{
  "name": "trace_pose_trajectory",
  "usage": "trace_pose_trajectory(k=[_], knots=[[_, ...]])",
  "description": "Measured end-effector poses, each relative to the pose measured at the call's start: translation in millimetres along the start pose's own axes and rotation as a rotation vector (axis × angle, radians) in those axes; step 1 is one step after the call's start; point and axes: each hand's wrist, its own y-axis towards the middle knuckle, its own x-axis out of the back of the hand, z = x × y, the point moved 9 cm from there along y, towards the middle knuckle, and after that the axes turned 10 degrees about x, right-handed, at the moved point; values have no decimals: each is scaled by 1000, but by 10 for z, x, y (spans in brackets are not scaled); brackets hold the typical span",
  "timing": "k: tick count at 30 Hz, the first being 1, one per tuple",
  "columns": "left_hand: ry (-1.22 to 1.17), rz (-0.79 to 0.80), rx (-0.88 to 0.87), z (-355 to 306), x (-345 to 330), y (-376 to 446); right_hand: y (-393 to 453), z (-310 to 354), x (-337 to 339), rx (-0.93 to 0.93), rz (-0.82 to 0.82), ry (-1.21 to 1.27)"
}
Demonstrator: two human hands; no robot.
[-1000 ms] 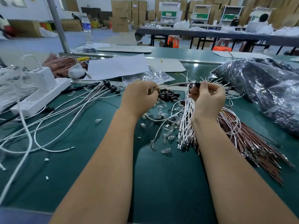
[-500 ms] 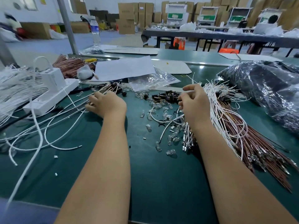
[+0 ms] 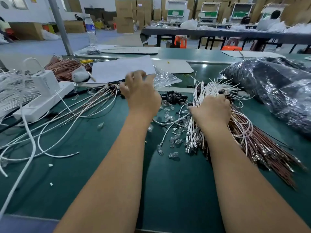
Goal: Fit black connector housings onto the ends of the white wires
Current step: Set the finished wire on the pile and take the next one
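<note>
On the green bench mat [image 3: 104, 165], centre-far, a small heap of black plastic connector housings [image 3: 173, 96] is seen, between the two hands. The left hand [image 3: 141, 93] is raised over the finished white wires with housings fitted [image 3: 107, 91] at left; fingers are blurred, curled loosely, and whether anything is held cannot be told. The right hand [image 3: 212, 110] is clenched round the bundle of bare-ended white wires [image 3: 200, 93] at right. Step judged: between cycles, one wire done, next being fetched. Next move calls for one wire to be singled out and one housing picked. No legible writing; the clear water bottle [image 3: 90, 31] label is unreadable.
</note>
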Motion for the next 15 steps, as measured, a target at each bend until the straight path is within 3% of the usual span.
trace_pose_trajectory(k=[3,6,12,15], knots=[[-15,254,-209,-357,-388,-244,-11,69,-2,48,13,-45],[-58,414,-203,-376,-575,-313,-5,73,27,51,-4,3],[-218,452,-119,-327,-562,-288,8,9,48,14,-27,25],[-283,401,-121,-322,-498,-265,-6,-41,96,-23,-118,149]])
